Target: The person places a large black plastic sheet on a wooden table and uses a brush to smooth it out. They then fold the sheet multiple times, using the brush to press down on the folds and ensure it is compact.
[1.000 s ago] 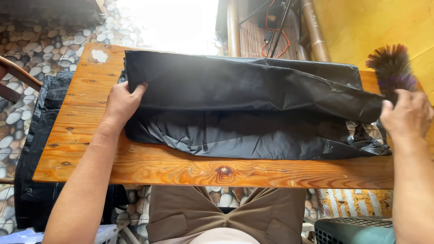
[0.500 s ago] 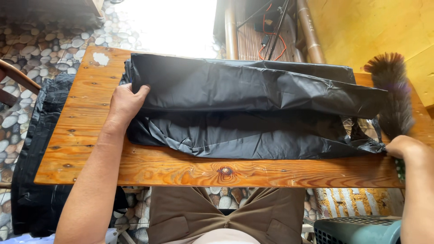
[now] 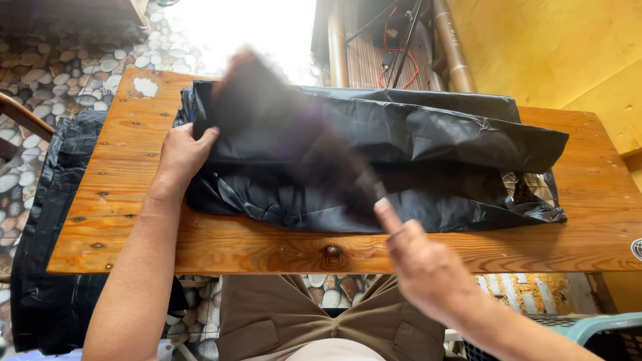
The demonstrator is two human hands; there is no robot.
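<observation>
Your right hand (image 3: pixel 428 267) is closest to you, and its fingers are wrapping tight around the handle of a brush (image 3: pixel 294 127). The brush is all blurry, so it looks like it is sweeping fast, with its dark bristles up past your fingertips and over the bag (image 3: pixel 414 144).

Your left hand (image 3: pixel 180 154) is lying flat, fingers a little spread, pressing down on the left end of the bag. It is holding nothing, just pushing.

The black bag is lying across the table (image 3: pixel 221 247), stretching away to the right of your left fingers. It is already folded into a long strip, with one layer on top of another. It is still puffy and wrinkly, mostly along the near edge and at the far right end, so I think the flattening is only partly done.

The table is made of shiny wood planks with a dark knot just left of your right fingers. More black plastic (image 3: pixel 47 287) is hanging down off the left side. Farther off, a pebble floor (image 3: pixel 60 67), a yellow wall (image 3: pixel 562 47) and some wires (image 3: pixel 398 60) are showing. A green basket (image 3: pixel 568 331) is sitting by your right arm.
</observation>
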